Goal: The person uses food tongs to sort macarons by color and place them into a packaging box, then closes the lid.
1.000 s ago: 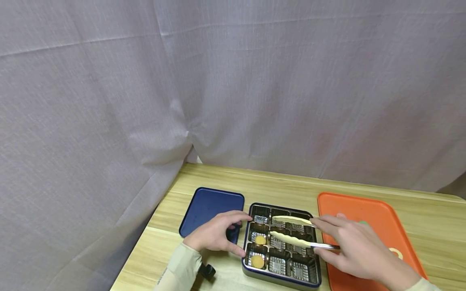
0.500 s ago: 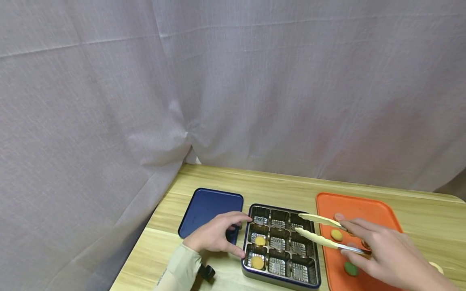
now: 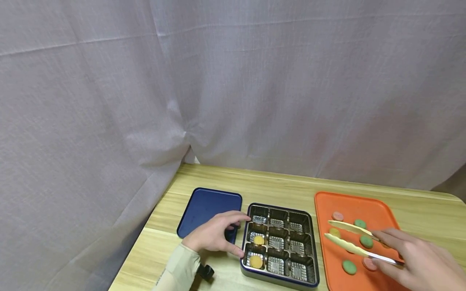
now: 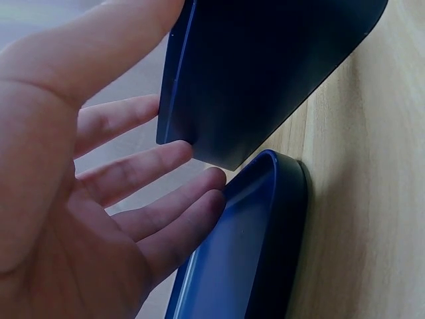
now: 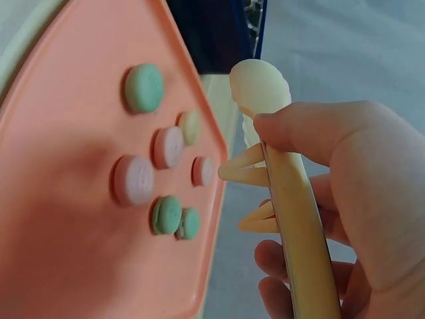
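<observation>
In the head view my right hand [image 3: 418, 254] holds a pair of tongs [image 3: 346, 244] with pale yellow tips. The tips are spread over an orange tray [image 3: 324, 198], with nothing between them. Beneath and around them lie green [image 3: 349, 267], pink [image 3: 337, 216] and yellow macarons [image 3: 334, 233]. My left hand [image 3: 214, 234] rests its thumb and forefinger against the left side of a dark tin [image 3: 280, 279] with a compartment insert; its other fingers are loosely extended. Two yellow macarons [image 3: 256, 262] sit in the tin's left column, in the front and middle compartments.
A dark blue lid [image 3: 209, 206] lies left of the tin, partly under my left hand. The tin stands between lid and tray on a wooden table [image 3: 225, 178]. A grey curtain [image 3: 233, 89] hangs behind and at the left.
My right hand has moved right with the tongs, from above the tin to above the tray, uncovering the tin's compartments. My left hand stays at the tin's side.
</observation>
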A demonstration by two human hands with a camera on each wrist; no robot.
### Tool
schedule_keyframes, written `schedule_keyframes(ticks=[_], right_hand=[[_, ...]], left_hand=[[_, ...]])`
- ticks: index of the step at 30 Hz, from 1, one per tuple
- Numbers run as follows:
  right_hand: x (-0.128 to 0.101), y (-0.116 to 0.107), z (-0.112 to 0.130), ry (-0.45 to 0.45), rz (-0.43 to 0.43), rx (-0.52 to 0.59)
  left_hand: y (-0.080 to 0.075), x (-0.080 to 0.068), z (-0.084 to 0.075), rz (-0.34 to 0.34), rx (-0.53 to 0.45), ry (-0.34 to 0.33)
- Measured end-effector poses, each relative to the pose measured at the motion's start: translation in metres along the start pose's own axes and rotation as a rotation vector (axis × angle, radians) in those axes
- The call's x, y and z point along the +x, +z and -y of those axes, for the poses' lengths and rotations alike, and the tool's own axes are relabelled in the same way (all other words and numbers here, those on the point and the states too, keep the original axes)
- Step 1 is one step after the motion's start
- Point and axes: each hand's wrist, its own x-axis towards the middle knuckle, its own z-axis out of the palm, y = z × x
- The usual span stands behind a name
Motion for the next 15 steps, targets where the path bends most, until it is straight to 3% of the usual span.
schedule_keyframes(ticks=[15], right_hand=[[0.008,0.012,-0.015,0.071,0.126,-0.056]], left_hand=[[-0.001,0.000,-0.001,0.001,-0.004,-0.010]])
